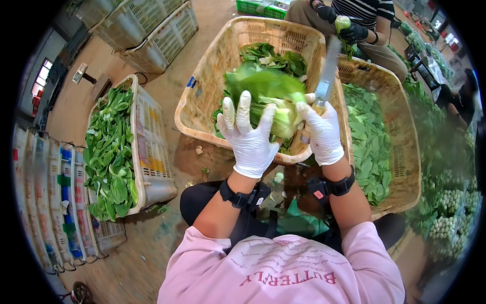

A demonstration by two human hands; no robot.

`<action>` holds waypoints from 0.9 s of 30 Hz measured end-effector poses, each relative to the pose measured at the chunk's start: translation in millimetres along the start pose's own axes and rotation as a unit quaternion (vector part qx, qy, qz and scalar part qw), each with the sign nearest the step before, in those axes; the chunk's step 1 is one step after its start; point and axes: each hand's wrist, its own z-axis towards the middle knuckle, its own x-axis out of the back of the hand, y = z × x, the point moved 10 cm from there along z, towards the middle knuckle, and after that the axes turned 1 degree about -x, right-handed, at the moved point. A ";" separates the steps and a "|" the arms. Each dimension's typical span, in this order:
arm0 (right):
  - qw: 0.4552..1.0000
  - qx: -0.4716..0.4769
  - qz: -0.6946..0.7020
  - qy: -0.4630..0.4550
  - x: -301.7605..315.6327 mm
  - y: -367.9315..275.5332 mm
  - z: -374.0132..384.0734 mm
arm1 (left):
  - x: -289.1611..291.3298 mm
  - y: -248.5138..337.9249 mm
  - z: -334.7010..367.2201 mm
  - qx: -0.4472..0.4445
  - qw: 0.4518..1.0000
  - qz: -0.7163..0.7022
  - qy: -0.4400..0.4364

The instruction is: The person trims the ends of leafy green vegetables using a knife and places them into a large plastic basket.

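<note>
A leafy green bok choy is in my gloved left hand, over the near part of a large cream plastic crate. Its leaves are smeared by motion and its pale stalks face right. My gloved right hand grips a knife whose wide blade points up and away from me. The right thumb and fingertips are close beside the stalk end; whether they touch it I cannot tell. Loose green leaves lie inside the crate below.
To the left, a crate is heaped with bok choy. Another crate at right holds green leaves. Crates are stacked at far left, more stand at the left edge. Opposite, a person in black gloves holds a vegetable. Bagged vegetables lie right.
</note>
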 end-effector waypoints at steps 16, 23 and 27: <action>0.888 -0.084 0.428 -0.145 25.2 22.9 41.4 | -49.7 -50.4 -13.5 0.249 0.862 -0.436 -0.065; 0.820 0.018 -0.572 0.007 79.3 20.6 59.2 | -9.9 -40.1 8.5 0.132 0.952 -0.277 0.013; 0.989 0.019 -0.142 -0.041 -7.3 -12.4 11.4 | -1.0 -24.0 8.4 0.058 0.994 -0.088 0.008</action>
